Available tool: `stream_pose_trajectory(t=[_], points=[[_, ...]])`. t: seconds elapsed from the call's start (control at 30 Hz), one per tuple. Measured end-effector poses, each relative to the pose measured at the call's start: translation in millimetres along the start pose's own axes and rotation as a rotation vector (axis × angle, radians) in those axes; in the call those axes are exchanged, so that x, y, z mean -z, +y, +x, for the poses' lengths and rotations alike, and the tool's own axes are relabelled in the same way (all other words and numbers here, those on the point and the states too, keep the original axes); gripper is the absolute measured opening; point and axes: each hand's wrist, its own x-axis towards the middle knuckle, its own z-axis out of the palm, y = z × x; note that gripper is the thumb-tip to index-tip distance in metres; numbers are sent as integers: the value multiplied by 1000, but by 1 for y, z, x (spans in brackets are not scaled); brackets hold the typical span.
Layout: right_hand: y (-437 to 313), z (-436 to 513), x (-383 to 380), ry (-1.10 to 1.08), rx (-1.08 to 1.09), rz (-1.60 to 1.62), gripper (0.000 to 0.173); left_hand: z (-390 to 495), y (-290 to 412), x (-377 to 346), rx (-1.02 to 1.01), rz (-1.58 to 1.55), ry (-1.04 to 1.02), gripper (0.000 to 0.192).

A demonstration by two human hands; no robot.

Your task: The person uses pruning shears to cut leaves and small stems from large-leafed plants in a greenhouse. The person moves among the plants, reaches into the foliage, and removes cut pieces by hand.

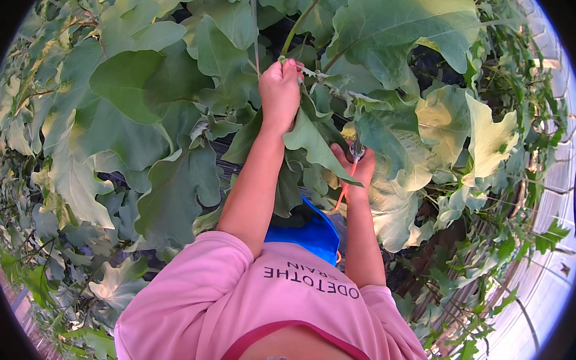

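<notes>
My left hand (281, 89) is raised among large lobed green leaves, its fingers closed on a green plant stem (296, 31). A broad leaf (314, 140) hangs just below those fingers and lies partly in front of the other hand. Lower and to the right, my right hand (354, 169) is wrapped round a small metal hand tool, probably pruning snips (356, 149), with an orange cord (348, 188) hanging from it. The tool's blades are hidden by leaves. Near my waist is a blue container or bag (314, 235), partly covered by foliage.
Dense foliage surrounds both arms, with some pale yellowish leaves (442, 122) at the right. A thin vertical string (255, 26) runs down beside the raised hand. Along the right edge stand a pale plastic sheet wall (531, 300) and thin curved rods or hoses.
</notes>
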Motion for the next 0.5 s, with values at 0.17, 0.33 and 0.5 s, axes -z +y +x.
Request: stream_pose_trajectory(t=[0.17, 0.33, 0.5], points=[[-3, -1, -2, 45, 197, 183, 53, -21, 177, -26, -722, -227, -165, 35], [-2, 23, 4, -183, -142, 1173, 44, -120, 173, -27, -352, -561, -625, 23], [-30, 35, 31, 41, 253, 30, 41, -197, -17, 90, -290, 4, -888, 34]])
